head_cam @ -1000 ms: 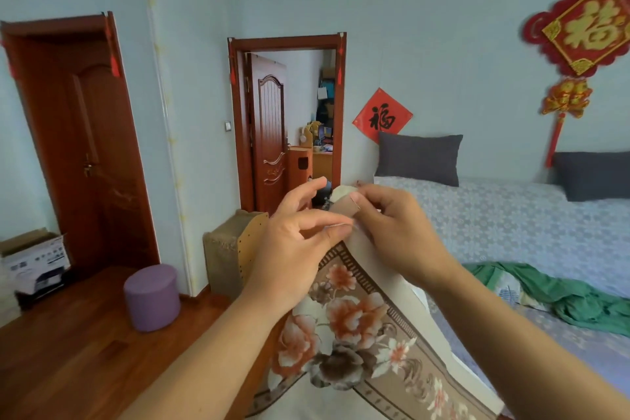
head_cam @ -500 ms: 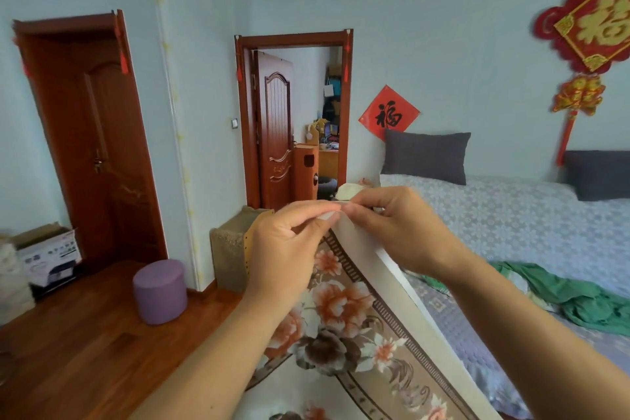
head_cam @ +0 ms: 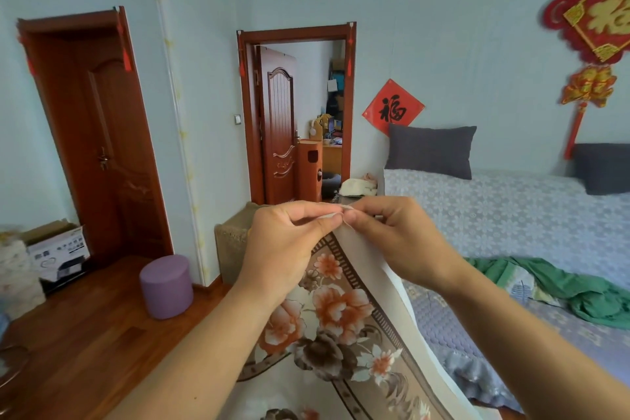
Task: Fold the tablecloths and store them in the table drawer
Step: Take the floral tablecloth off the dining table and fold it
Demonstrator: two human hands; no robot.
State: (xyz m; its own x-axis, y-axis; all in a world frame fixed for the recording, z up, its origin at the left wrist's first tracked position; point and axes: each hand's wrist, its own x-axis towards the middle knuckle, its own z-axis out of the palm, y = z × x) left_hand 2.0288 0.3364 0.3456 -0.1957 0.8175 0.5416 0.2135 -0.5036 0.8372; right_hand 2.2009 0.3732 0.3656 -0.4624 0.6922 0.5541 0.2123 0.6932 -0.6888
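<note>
A floral tablecloth, beige with orange and brown flowers and a white edge, hangs down in front of me. My left hand and my right hand are raised side by side and both pinch its top corner between thumb and fingers. The fingertips of the two hands meet at that corner. A second cloth, green, lies crumpled on the bed at the right. No table drawer is in view.
A bed with a lace cover and dark pillows fills the right side. A purple stool, a cardboard box and a brown scratcher box stand on the wooden floor at the left. Two doorways are behind.
Both hands have closed tighter on the cloth's corner, the left fingers curling down from spread. The view has shifted slightly leftward.
</note>
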